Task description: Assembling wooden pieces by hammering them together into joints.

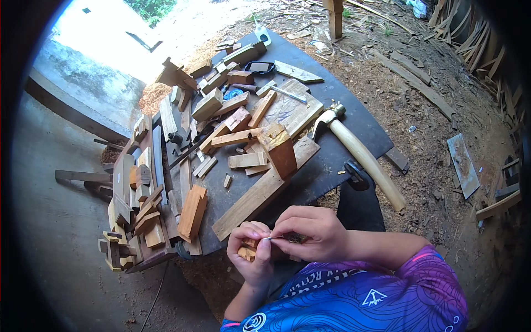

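We see the left hand clutching an orange-brown wooden piece beside the dark-topped table, the right hand pinching a thin pale strip (material unclear) that, we judge, a loosened pinch could drop.

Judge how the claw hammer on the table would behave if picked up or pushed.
The claw hammer would probably feel head-heavy: its head looks metal, its long handle wooden. The thick, straight-looking handle should stay stiff rather than flex. Pushed farther outward, it might tip off, since the handle overhangs the table edge.
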The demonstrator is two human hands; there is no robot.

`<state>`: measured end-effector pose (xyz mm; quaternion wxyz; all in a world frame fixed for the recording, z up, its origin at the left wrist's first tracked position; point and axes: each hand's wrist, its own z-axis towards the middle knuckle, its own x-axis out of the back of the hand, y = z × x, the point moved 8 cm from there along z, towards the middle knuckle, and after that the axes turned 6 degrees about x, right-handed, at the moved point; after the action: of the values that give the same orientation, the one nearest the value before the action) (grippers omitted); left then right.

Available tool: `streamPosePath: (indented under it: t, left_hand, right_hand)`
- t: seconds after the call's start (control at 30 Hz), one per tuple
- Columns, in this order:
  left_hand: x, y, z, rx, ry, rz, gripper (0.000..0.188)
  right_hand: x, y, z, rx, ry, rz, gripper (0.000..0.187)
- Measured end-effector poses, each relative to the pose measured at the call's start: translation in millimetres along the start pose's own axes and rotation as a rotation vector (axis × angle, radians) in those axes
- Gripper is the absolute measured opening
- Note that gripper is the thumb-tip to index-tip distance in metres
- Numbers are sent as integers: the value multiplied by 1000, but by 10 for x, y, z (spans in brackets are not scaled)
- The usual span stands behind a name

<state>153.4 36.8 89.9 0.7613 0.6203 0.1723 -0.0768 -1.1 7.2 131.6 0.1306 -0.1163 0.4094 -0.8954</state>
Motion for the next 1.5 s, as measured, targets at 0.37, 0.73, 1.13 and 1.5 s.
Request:
streamPosePath:
  t: [0.37,0.73,1.13,1.5]
  left_hand:
    - [5,-39,4,24,-16,-59,17]
    - [0,-27,15,-3,-21,-8,17]
    - [0,-122,25,74,-15,24,15]
    - [-88,-42,-29,-42,-66,292,14]
  right_hand:
    - [-25,-76,-45,135,9,-177,16]
    - [-83,-122,-76,168,-12,-288,19]
    - [12,31,-27,40,-60,-145,17]
    - [72,271,-71,-223,-145,176,16]
